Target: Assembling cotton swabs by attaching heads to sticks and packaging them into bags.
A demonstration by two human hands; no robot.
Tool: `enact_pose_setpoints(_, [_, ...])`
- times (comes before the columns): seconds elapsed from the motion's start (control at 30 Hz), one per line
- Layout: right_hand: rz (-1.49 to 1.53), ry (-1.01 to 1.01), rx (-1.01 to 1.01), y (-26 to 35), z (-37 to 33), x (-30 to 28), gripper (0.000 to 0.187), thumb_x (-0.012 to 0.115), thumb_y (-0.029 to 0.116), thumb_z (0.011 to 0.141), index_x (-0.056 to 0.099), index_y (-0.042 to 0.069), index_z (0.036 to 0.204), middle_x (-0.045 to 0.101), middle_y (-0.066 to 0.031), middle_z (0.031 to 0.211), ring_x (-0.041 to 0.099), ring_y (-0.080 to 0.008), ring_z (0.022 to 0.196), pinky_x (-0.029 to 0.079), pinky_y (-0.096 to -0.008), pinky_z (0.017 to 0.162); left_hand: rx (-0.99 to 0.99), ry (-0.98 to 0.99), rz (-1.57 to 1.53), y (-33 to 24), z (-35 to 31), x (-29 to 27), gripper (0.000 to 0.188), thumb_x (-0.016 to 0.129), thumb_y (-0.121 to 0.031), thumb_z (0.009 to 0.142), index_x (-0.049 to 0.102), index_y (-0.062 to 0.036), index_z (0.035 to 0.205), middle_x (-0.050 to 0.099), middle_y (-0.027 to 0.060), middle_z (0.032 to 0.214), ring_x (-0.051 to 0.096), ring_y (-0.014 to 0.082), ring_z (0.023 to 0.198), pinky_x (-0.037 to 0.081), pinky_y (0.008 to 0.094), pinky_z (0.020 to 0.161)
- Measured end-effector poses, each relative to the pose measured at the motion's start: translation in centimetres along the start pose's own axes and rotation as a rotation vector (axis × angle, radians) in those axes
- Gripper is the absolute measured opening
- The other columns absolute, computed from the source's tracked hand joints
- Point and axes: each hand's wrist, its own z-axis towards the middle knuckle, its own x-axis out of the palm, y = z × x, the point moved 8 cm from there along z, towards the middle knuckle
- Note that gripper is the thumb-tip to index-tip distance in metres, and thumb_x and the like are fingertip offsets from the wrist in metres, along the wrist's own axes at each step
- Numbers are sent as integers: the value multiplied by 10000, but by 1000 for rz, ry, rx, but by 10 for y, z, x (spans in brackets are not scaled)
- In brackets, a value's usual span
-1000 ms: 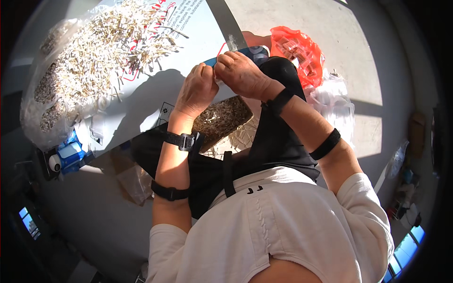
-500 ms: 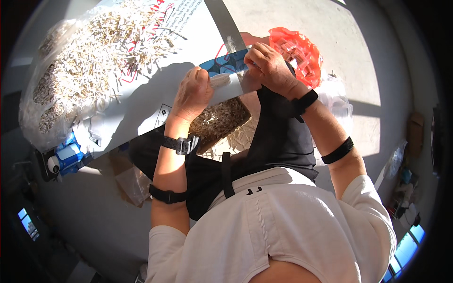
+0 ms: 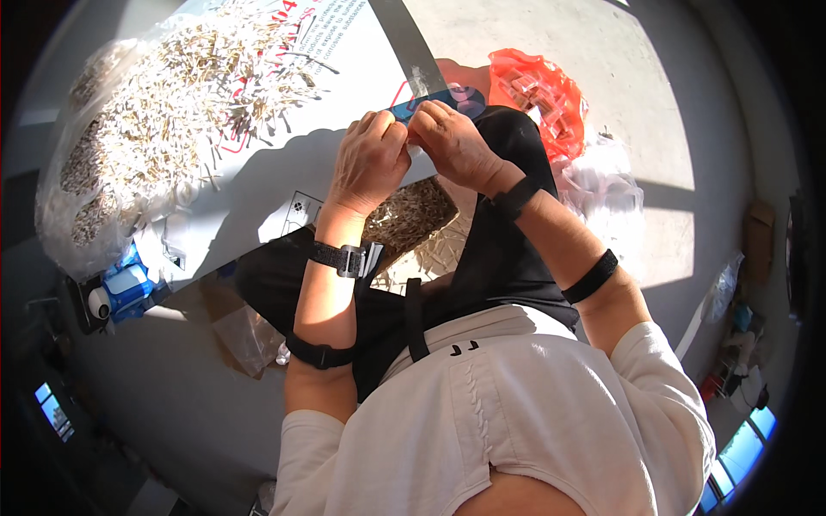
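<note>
My left hand (image 3: 372, 163) and my right hand (image 3: 452, 144) meet over the table's near edge, knuckles up and fingers pinched together. Between them is a small clear plastic packet with a whitish bundle inside, visible half a second ago; my fingers now hide it almost wholly. Just below the hands, an open box (image 3: 413, 215) full of short pale sticks sits between my legs. To the left, a big heap of short thin sticks (image 3: 189, 112), resembling cotton swabs, spills from a large clear plastic bag (image 3: 52, 206) onto the white table (image 3: 258, 206).
On the right, a red plastic bag (image 3: 551, 95) holds several small packets, with clear plastic bags (image 3: 602, 189) beside it. A blue printed thing (image 3: 430, 101) lies beyond my hands. At the table's left corner is a blue and white bottle (image 3: 125, 288). Loose sticks (image 3: 430, 258) lie below the box.
My right hand has come left and slightly down to meet my left hand, which has moved a little right. The packet stretched between them is now covered by my fingers.
</note>
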Motion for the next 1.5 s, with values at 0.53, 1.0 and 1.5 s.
enact_pose_setpoints(0.53, [-156, -48, -185, 21, 13, -11, 136, 645, 42, 801, 540, 42, 888, 524, -89, 910, 589, -276, 835, 512, -358, 691, 22, -9, 230, 12, -21, -24, 150, 611, 6, 721, 490, -39, 796, 496, 112, 798, 543, 319, 758, 489, 426, 696])
enact_pose_setpoints(1.0, [-174, 165, 17, 0, -40, 39, 149, 633, 25, 721, 555, 77, 837, 542, -76, 906, 622, -275, 771, 518, -376, 653, -459, 86, 138, 71, -1, 45, 573, 457, -386, 993, 321, -123, 1484, 174, 181, 1585, 148, 339, 1478, 156, 566, 1164])
enact_pose_setpoints(1.5, [-90, 179, 62, -6, -48, 42, 118, 605, 114, 732, 558, 57, 823, 557, -99, 904, 620, -292, 770, 507, -398, 677, -380, 291, 335, 63, -6, 91, 630, 449, -538, 964, 330, -264, 1518, 143, 139, 1623, 85, 302, 1507, 37, 638, 1155])
